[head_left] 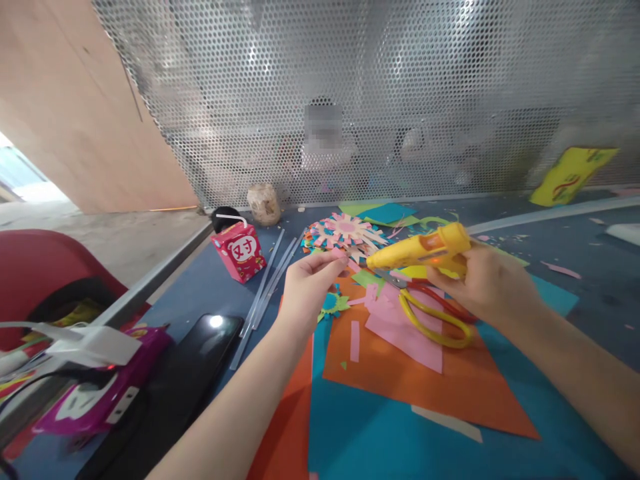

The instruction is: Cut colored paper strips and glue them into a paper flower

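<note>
In my right hand point(467, 277) is a yellow hot glue gun point(423, 247), its nozzle pointing left. My left hand point(316, 283) pinches a small pink paper strip point(353, 265) close to the nozzle tip. Beyond both hands lie layered paper flowers point(346, 228) in pink, cream, orange and blue. A small blue and green paper flower point(332, 303) sits just below my left hand. Scissors with red and yellow handles point(430, 327) rest under the glue gun, on pink paper point(400, 337) and an orange sheet point(450, 397).
Clear glue sticks point(267, 287) lie left of my left hand, near a red drink carton point(240, 252) with a straw. A black phone point(200, 360) and a purple power strip point(115, 393) occupy the left. A perforated metal panel point(380, 87) borders the table's back. A yellow packet point(570, 177) leans there.
</note>
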The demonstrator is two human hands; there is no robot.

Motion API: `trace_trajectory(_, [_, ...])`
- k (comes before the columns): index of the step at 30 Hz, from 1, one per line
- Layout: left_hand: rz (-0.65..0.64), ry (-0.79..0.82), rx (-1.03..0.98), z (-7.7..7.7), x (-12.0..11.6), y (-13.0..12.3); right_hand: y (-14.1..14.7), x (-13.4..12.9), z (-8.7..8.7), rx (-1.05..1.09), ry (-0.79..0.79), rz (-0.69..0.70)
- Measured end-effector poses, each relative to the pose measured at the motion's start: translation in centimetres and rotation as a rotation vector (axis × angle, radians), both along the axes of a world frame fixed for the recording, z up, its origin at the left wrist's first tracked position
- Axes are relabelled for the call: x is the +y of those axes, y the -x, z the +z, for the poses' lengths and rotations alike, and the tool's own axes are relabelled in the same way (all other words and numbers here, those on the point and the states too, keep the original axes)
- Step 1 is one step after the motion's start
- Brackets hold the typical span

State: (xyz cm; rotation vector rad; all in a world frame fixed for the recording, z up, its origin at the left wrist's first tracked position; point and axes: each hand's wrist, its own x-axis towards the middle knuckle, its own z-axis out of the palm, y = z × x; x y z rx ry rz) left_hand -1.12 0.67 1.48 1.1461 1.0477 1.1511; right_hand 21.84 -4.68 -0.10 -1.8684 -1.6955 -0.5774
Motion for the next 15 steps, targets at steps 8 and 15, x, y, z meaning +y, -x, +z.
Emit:
trace_trajectory(8, [-0.012, 0.01, -0.008, -0.2, 0.0, 0.0, 0.6, 0.9, 0.2, 0.133, 0.044, -0.05])
trace_trajectory(15, [-0.012, 0.02, 0.007, -0.1, 0.1, 0.0, -1.9, 1.8, 1.6, 0.248, 0.187, -0.208])
